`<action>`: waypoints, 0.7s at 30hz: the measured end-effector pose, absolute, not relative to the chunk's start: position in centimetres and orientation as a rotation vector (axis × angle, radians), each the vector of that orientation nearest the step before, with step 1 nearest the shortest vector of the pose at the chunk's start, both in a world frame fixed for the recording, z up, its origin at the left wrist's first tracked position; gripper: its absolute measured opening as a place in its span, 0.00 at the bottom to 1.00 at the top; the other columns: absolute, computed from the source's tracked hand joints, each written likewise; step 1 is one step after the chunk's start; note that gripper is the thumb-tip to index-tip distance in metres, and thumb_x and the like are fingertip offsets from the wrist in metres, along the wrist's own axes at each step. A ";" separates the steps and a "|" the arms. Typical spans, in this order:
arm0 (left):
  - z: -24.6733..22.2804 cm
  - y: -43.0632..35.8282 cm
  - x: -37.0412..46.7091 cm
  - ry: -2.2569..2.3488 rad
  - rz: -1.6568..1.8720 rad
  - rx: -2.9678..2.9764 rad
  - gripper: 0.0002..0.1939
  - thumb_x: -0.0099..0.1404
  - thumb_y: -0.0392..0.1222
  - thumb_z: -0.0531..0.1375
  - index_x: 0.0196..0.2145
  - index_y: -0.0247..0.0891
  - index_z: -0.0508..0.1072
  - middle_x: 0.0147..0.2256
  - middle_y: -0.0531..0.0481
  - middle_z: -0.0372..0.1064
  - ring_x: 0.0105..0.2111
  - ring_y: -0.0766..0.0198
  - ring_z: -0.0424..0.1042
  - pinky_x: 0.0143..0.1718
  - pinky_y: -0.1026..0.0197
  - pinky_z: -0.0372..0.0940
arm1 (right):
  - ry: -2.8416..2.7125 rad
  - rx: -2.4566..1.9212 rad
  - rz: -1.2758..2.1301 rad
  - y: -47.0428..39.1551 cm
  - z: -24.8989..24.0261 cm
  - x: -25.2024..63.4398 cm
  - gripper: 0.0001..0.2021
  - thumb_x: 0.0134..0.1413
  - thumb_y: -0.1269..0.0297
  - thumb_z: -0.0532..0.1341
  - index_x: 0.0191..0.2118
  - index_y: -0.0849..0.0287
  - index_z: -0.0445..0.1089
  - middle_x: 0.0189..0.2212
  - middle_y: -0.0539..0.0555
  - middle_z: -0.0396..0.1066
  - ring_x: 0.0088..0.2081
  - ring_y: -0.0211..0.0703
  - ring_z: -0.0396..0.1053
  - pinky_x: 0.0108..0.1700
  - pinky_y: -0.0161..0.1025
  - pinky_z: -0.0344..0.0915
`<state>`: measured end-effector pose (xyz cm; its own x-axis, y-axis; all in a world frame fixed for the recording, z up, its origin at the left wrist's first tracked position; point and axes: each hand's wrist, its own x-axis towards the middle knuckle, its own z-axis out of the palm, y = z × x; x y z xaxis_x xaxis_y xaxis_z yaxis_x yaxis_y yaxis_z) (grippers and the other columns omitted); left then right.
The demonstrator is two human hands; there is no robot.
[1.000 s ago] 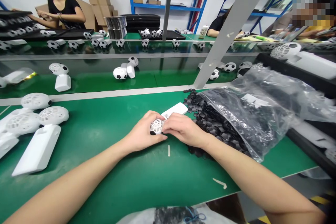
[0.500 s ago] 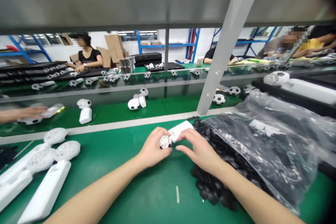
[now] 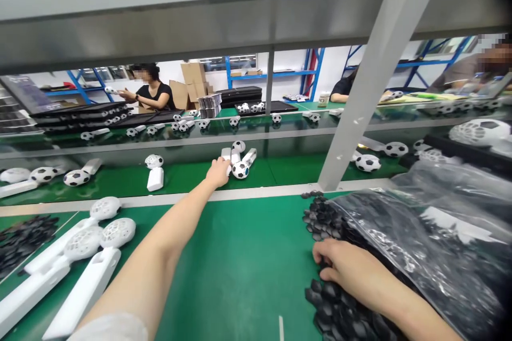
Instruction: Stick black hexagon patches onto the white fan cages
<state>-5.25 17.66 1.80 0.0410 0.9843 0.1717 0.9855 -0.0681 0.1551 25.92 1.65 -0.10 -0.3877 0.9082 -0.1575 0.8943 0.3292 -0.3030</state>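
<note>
Head view: reaching across the pale rail (image 3: 280,191) with the left hand (image 3: 219,172), fingers bunched narrowly at a black-and-white soccer-ball-headed unit (image 3: 240,169), at 3 o'clock from that hand and near the view's centre; cannot tell whether touching or gripping it. Holding the right hand (image 3: 342,262) between 4 and 5 o'clock, half-curled to a narrow gap, over loose black pieces (image 3: 340,309) on the green table (image 3: 248,256); cannot tell whether pinching one. Have a clear plastic bag (image 3: 424,256) at 4 o'clock and white units with lattice heads (image 3: 86,295) lying at 8 o'clock. Can see a co-worker (image 3: 160,98) at 10 o'clock.
</note>
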 end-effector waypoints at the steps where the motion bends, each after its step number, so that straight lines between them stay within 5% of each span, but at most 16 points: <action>1: 1.9 17.0 -5.2 -2.128 -0.332 -2.270 0.17 0.62 0.43 0.55 0.48 0.36 0.63 0.50 0.44 0.59 0.47 0.56 0.62 0.45 0.48 0.61 | -2.524 -1.694 0.537 1.7 -0.1 25.9 0.09 0.40 0.77 0.58 0.27 0.55 0.67 0.27 0.49 0.68 0.30 0.43 0.67 0.30 0.36 0.56; 9: 3.1 4.8 -2.7 -2.037 -0.134 -2.484 0.26 0.51 0.53 0.59 0.46 0.38 0.64 0.46 0.41 0.59 0.38 0.51 0.67 0.36 0.54 0.63 | -2.408 -1.419 0.585 1.8 0.5 24.6 0.06 0.50 0.73 0.54 0.28 0.57 0.66 0.25 0.50 0.68 0.27 0.39 0.65 0.31 0.34 0.58; 12: 3.5 0.8 -1.9 -1.811 0.019 -2.881 0.34 0.48 0.47 0.63 0.53 0.42 0.59 0.49 0.43 0.60 0.43 0.52 0.67 0.41 0.56 0.62 | -2.289 -1.351 0.819 1.4 0.8 24.0 0.06 0.54 0.70 0.52 0.31 0.57 0.66 0.25 0.49 0.69 0.26 0.37 0.67 0.30 0.33 0.61; 15: 3.6 -0.2 -1.5 -1.408 0.036 -3.087 0.32 0.50 0.46 0.63 0.52 0.42 0.60 0.45 0.43 0.66 0.50 0.47 0.60 0.50 0.49 0.54 | -2.179 -1.290 0.971 1.1 0.7 23.6 0.06 0.53 0.70 0.55 0.36 0.58 0.68 0.27 0.50 0.71 0.28 0.37 0.69 0.32 0.33 0.64; 18: 3.1 0.2 -1.2 -1.218 -0.046 -3.178 0.29 0.49 0.56 0.62 0.47 0.43 0.64 0.38 0.45 0.69 0.48 0.46 0.62 0.49 0.47 0.53 | -2.209 -1.148 0.758 1.0 0.7 23.4 0.05 0.53 0.69 0.56 0.34 0.58 0.70 0.30 0.51 0.70 0.32 0.38 0.68 0.37 0.35 0.64; 21: 1.9 0.1 -0.7 -1.452 -0.090 -3.137 0.29 0.53 0.61 0.57 0.47 0.42 0.60 0.35 0.46 0.68 0.36 0.51 0.69 0.37 0.54 0.61 | -2.223 -1.025 0.540 0.8 0.9 23.2 0.06 0.54 0.67 0.57 0.32 0.58 0.71 0.32 0.52 0.70 0.35 0.39 0.67 0.40 0.37 0.63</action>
